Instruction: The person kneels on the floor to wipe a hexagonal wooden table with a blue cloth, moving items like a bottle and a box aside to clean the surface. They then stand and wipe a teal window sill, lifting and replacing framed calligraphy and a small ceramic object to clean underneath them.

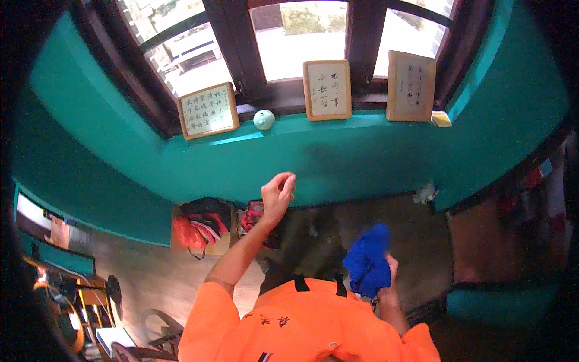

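Note:
My left hand (278,192) is raised in front of the teal wall below the window, its fingers curled closed; nothing shows in it. At my right side, my right hand (392,270) is closed on a bunched blue cloth (368,265), which hangs in loose folds and hides part of the fingers. On the sill beyond my hands are a framed calligraphy sheet (208,111) at left, a round pale green pot (263,119), a second framed sheet (327,90) in the middle and a third frame (411,86) at right.
A dark-framed window (298,39) stands above the teal sill (289,122). A small yellow and white item (441,118) lies by the right frame. On the floor, a cardboard box (223,244) holds red and black things. A yellow-framed wheeled item (90,298) stands at lower left.

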